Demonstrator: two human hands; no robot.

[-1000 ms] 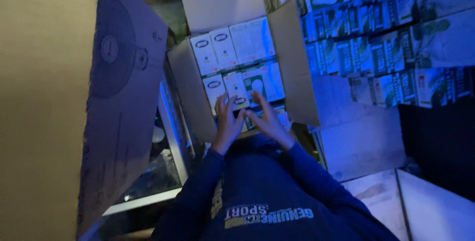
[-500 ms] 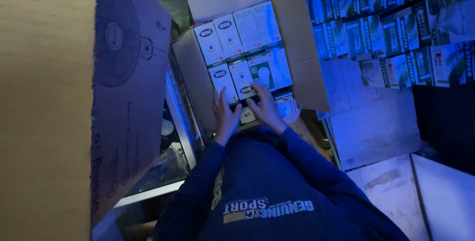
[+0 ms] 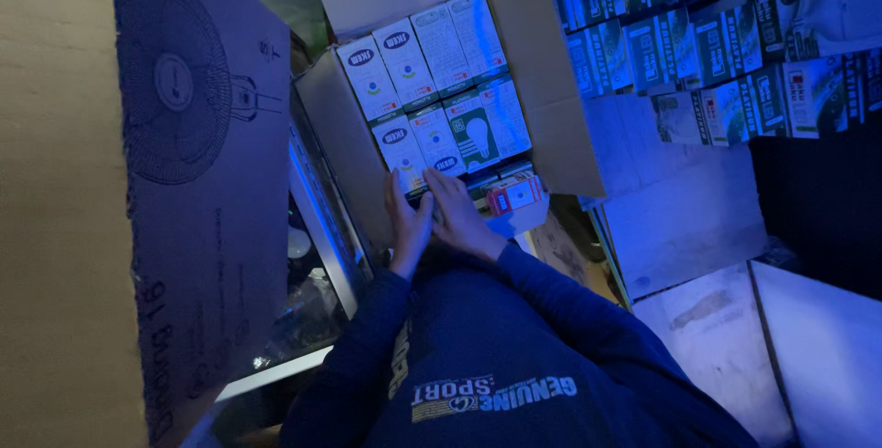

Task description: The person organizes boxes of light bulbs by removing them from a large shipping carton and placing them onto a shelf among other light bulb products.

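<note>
Stacked shelves behind; both hands (image 3: pixel 439 218) press the lowest bulb box (image 3: pixel 418 165).

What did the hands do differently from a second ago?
The left hand and right hand were spread apart with fingers raised; they have closed together and lie flat on the near row of small white bulb boxes. The open brown cardboard carton and its boxes stayed as they were.

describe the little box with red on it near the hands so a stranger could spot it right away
Start at the open cardboard carton packed with rows of small white boxes. At its near edge, just beside the right hand, sits the red-and-white box. It is the only one with red, and it lies flat outside the neat rows.
</note>
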